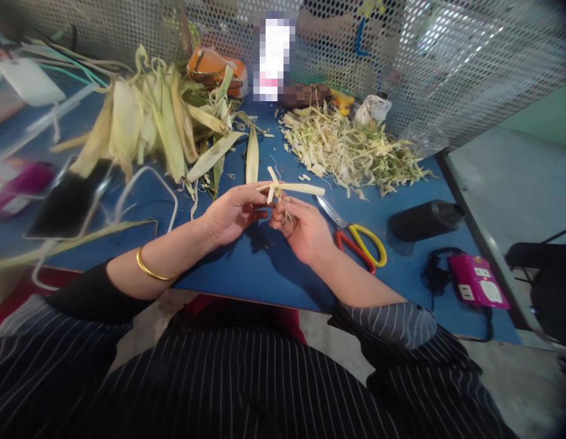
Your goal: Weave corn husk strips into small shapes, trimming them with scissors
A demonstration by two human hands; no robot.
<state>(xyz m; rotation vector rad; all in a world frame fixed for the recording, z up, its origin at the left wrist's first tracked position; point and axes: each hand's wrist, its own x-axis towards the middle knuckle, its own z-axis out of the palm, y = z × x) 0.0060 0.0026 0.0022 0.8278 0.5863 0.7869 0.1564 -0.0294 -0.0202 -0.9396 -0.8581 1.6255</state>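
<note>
Pinching crossed husk strips (305, 189) in right hand (308, 230), over middle of bench (235, 271), left of scissors (339, 223). Gripping or just touching with half-curled left hand (232, 213); can't tell which. Could unravel if pinched loosely, split if pulled hard.

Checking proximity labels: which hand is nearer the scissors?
Right. The right hand is just left of the scissors, beside their blades; the left hand is farther left, on the right hand's far side from them.

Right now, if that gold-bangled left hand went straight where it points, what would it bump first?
The left hand would probably meet the bare right hand, beside the pale, narrow plant strips; depth is unclear.
</note>
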